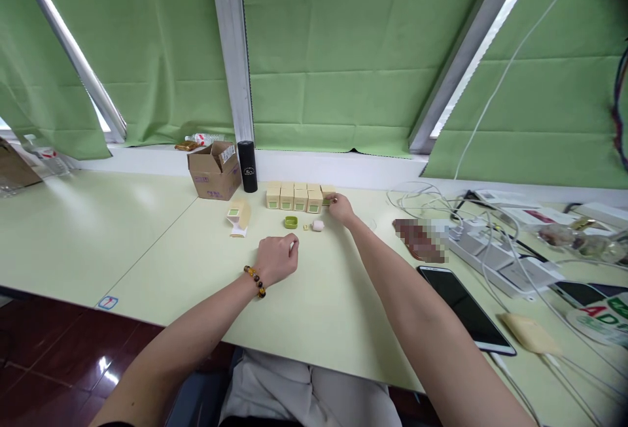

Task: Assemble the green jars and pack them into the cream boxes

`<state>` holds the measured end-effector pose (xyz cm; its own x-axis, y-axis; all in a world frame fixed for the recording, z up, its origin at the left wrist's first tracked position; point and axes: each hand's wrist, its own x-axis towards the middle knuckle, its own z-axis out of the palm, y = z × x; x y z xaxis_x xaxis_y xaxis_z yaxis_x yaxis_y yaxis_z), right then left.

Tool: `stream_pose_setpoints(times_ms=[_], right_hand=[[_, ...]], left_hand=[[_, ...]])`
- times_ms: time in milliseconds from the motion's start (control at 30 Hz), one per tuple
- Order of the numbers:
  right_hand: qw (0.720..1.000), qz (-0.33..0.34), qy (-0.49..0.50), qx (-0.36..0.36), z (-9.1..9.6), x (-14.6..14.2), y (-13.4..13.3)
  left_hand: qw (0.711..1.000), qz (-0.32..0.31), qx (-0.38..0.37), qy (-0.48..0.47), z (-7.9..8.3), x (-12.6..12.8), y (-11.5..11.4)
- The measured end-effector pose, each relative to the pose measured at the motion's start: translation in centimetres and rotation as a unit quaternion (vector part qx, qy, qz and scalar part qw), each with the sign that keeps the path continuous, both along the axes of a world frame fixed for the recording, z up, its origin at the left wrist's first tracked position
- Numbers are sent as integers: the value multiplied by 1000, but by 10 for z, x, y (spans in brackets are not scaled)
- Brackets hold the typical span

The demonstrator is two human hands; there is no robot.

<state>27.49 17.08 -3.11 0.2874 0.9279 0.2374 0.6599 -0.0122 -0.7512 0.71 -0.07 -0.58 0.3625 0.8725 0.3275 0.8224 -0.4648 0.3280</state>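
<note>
Several small cream boxes with green labels [300, 201] stand in a tight row on the table. At the row's right end my right hand [341, 208] has its fingers closed on the last small box [327, 189], partly hidden behind them. My left hand [277, 259], with a beaded bracelet at the wrist, rests on the table in a loose fist and shows nothing in it. Between the hands and the row lie a small green container [291, 222], a tiny yellowish piece [305, 227] and a pale pink earbud-like case [318, 225]. An opened cream box [238, 216] lies to their left.
A cardboard carton [214, 172] and a black tumbler [248, 167] stand behind, near the wall. On the right are a phone [466, 309], a blurred brown item [417, 240], a white power strip [500, 260] and tangled white cables. Green curtains [363, 54] hang behind.
</note>
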Motion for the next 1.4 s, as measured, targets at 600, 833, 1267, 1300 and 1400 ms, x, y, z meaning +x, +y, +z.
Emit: stream_pose_setpoints(times_ms=[600,833,1267,1300,1400], right_hand=[[970,121,-177,117,6,-70,-137],[930,195,-310,27,-8,-90,-179],[937,88,-324,-94,4,-110,-154],[937,85,-324,-99,5,-111,-152],[937,80,-325,-104,5,-112,-150]], left_hand=[[999,39,-4,-2,6,-19,25],[998,62,4,13,15,-31,46],[999,-13,-29,37,-6,7,103],[999,-7,-32,33,-8,7,105],[1000,-2,-24,16,-14,2,103]])
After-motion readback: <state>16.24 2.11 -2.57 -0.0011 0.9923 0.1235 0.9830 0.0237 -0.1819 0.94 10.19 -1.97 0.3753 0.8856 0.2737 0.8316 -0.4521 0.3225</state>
